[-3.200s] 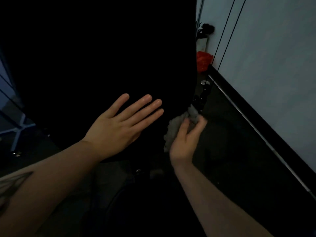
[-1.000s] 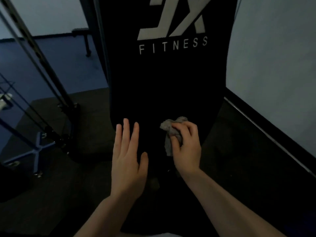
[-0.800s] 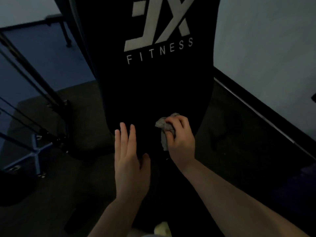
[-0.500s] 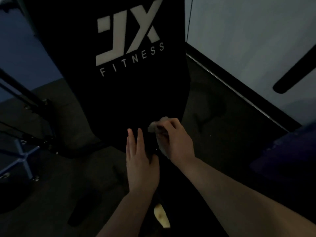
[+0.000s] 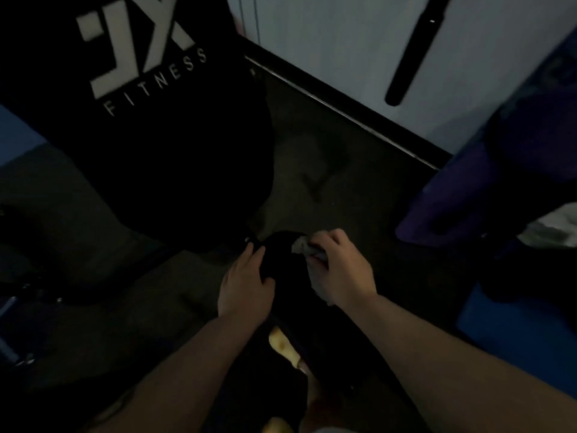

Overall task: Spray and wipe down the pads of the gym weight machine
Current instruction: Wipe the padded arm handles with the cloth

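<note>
The black back pad point(image 5: 175, 157) with a white FITNESS logo stands at the upper left. Below it a smaller black seat pad point(image 5: 284, 260) lies between my hands. My left hand point(image 5: 245, 282) rests flat on the seat pad's left side with its fingers straight. My right hand point(image 5: 338, 270) grips a crumpled grey cloth point(image 5: 312, 264) and presses it onto the pad's right side. No spray bottle is in view.
A white wall with a black baseboard point(image 5: 343, 104) runs along the right. A black bar point(image 5: 412, 51) hangs in front of the wall. A dark purple-blue padded object point(image 5: 487, 182) stands at the right. Metal frame parts point(image 5: 12, 307) sit at the left on dark floor.
Both hands have moved down from the bottom of the back pad onto the seat pad. The view has tilted down and swung right; the cloth stays in my right hand.
</note>
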`<state>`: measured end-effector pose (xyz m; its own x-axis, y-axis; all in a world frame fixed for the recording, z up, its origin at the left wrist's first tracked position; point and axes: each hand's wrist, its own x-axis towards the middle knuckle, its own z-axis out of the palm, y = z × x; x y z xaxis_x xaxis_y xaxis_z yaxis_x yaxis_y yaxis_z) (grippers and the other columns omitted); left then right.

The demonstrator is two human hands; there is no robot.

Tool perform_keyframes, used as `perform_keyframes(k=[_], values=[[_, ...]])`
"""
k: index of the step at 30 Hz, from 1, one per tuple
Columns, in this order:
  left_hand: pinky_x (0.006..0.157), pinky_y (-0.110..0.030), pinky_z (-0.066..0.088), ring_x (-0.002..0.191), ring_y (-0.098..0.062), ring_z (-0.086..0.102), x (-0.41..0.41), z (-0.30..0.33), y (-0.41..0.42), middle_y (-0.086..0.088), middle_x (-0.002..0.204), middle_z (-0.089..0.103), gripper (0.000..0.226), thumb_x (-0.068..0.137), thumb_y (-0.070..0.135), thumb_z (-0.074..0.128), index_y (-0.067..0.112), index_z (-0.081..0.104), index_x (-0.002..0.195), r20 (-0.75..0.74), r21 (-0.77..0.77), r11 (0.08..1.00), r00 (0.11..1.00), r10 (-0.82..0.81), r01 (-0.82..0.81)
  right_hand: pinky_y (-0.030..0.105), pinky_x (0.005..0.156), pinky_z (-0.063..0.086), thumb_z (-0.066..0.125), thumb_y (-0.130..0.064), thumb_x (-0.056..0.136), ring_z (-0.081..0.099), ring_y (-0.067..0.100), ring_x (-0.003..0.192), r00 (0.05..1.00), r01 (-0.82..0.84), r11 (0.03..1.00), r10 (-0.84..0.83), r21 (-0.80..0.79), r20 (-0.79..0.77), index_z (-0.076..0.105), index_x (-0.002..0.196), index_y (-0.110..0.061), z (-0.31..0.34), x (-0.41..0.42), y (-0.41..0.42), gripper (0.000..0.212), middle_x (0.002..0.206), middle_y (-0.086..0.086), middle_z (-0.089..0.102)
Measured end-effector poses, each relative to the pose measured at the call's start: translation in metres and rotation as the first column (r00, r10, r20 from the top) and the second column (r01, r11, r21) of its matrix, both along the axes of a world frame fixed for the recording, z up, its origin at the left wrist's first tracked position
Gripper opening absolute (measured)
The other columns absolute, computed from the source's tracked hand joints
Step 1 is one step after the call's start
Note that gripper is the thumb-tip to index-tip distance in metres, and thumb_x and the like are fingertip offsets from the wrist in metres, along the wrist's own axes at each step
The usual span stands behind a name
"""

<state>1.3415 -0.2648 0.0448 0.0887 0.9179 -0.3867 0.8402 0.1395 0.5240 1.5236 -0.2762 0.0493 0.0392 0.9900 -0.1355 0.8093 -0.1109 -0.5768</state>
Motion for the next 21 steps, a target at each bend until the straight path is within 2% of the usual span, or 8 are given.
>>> perform_keyframes(k=[4,8,11,16,21], values=[[0.115,-0.038,0.025,0.143,-0.016,0.022,0.012,0.005,-0.011,0.008,0.159,0.014,0.061,0.092,0.023,0.049,0.026,0.026,0.149,-0.018,0.06,0.982,0.983,-0.181,0.182,0.032,0.083,0.051,0.055,-0.029,0.096,0.049,0.011,0.106,0.995,0.1,0.995,-0.1,-0.013,0.026,0.053,0.119,-0.031,0.011,0.03,-0.05,0.024,0.12,-0.008,0.043],[0.116,-0.035,0.024,0.143,-0.016,0.022,0.054,0.008,-0.018,0.006,0.158,0.016,0.059,0.094,0.021,0.048,0.025,0.027,0.149,0.025,0.091,0.939,0.942,-0.335,0.332,0.025,0.078,0.046,0.057,-0.031,0.095,0.047,0.006,0.102,0.974,0.206,0.979,-0.203,-0.012,0.103,0.052,0.12,-0.035,0.016,0.058,-0.091,0.025,0.117,-0.012,0.04],[0.116,-0.035,0.024,0.143,-0.017,0.022,0.084,0.008,-0.031,0.004,0.158,0.017,0.059,0.094,0.019,0.048,0.024,0.027,0.149,0.064,0.097,0.904,0.904,-0.423,0.416,0.025,0.076,0.046,0.055,-0.033,0.096,0.049,0.01,0.103,0.94,0.313,0.949,-0.305,-0.029,0.156,0.053,0.12,-0.034,0.018,0.079,-0.118,0.024,0.119,-0.01,0.043],[0.117,-0.036,0.024,0.143,-0.014,0.021,0.117,0.003,-0.045,0.005,0.158,0.017,0.06,0.094,0.019,0.048,0.025,0.026,0.149,0.097,0.055,0.886,0.881,-0.463,0.46,0.026,0.077,0.048,0.056,-0.032,0.096,0.051,0.01,0.104,0.904,0.407,0.911,-0.39,-0.072,0.173,0.054,0.121,-0.032,0.011,0.101,-0.142,0.025,0.119,-0.009,0.044],[0.117,-0.031,0.022,0.142,-0.013,0.023,0.152,0.012,-0.039,0.004,0.157,0.021,0.061,0.092,0.016,0.05,0.023,0.029,0.149,0.101,0.126,0.883,0.88,-0.464,0.452,0.025,0.074,0.048,0.056,-0.034,0.096,0.049,0.007,0.1,0.909,0.408,0.911,-0.4,-0.062,0.113,0.054,0.118,-0.034,0.014,0.116,-0.138,0.022,0.115,-0.012,0.041]])
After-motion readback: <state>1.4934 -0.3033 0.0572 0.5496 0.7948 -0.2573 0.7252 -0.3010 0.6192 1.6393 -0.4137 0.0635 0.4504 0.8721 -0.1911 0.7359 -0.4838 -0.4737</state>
